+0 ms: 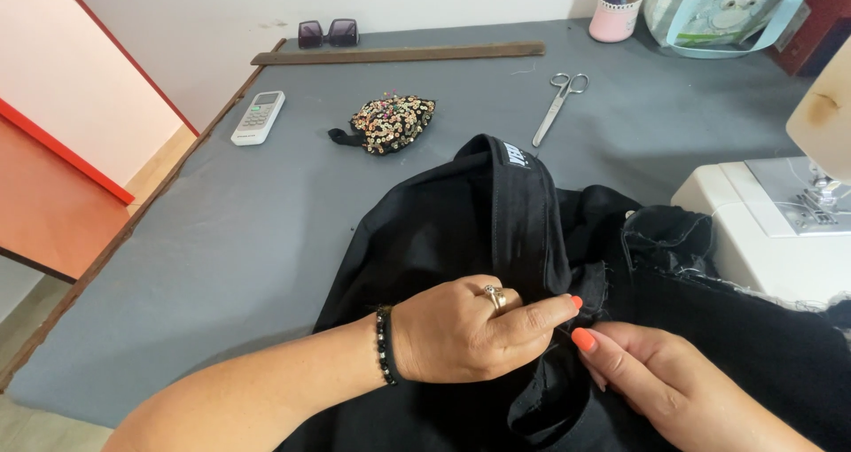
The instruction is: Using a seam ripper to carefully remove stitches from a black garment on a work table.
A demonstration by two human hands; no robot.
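A black garment [443,230] with a wide waistband lies bunched on the grey table [266,230] in front of me. My left hand [470,332], with a ring and a dark bead bracelet, pinches the black fabric near a seam between thumb and forefinger. My right hand [656,381] comes in from the lower right and presses its thumb on the same spot, fingertips almost touching the left hand's. Both hands have orange nails. Whether a pin or needle is held is too small to tell.
A white sewing machine [771,230] stands at the right edge. Farther back lie scissors [557,105], a sequined pin cushion [390,122], a white remote [258,117], a long wooden ruler [399,54], sunglasses [328,33], a pink cup [614,13] and a bag [722,13].
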